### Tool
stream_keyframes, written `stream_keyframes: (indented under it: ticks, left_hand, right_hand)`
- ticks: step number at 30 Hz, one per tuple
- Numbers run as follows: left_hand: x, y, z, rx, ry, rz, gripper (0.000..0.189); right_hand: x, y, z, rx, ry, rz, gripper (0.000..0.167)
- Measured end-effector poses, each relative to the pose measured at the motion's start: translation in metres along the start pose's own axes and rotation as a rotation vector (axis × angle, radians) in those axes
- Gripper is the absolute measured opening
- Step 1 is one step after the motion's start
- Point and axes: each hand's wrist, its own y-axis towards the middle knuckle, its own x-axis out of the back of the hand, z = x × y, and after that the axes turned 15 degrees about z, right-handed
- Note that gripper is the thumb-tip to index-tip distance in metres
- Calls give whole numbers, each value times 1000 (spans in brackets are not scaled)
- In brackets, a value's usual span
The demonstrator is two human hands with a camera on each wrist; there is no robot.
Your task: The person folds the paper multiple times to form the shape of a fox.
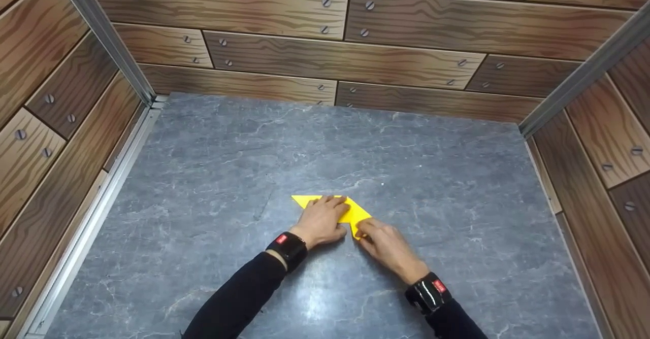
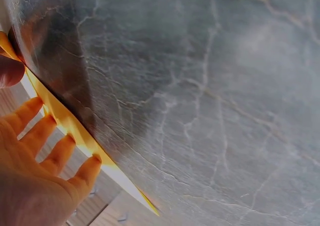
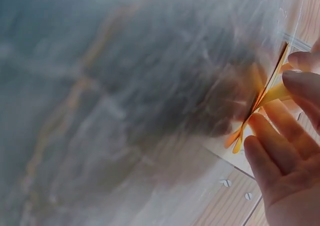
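Wood-patterned walls [image 1: 284,11] are noted around a grey marbled surface [image 1: 203,176]. Near the middle of that surface, a folded yellow paper [image 1: 359,210] is pressed flat under the extended fingers of the left hand [image 1: 321,222], apparently to prevent slipping. Its near corner is pinched between thumb and fingers of the right hand [image 1: 391,247], presumably for control of the angled flap. The exact crease cannot be confirmed, being partly covered.

At the left hand [image 1: 320,221] and right hand [image 1: 390,245] we see smooth paper [image 1: 359,211], probably matt, though the right-wrist view blurs; beneath, a glossy, marble-look tabletop [image 1: 315,141]; behind, shiny wristbands [image 1: 293,250], cloth sleeves [image 1: 238,293].
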Motion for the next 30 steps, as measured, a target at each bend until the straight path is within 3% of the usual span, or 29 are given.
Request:
stream_keyframes:
  ticks: [8,17,22,30]
  left_hand:
    - [0,0,-1,7,-8,9,57]
    - [-3,3,-3,37,-13,-19,50]
    - [-9,5,-6,56,7,-58,48]
    - [-19,9,-8,81,28,-87,55]
  right_hand:
    - [0,-1,3,-37,-60,67,12]
    - [1,-1,0,39,-104,53,8]
    - [4,-3,0,62,-96,96,11]
    - [10,-6,-3,33,-43,200,26]
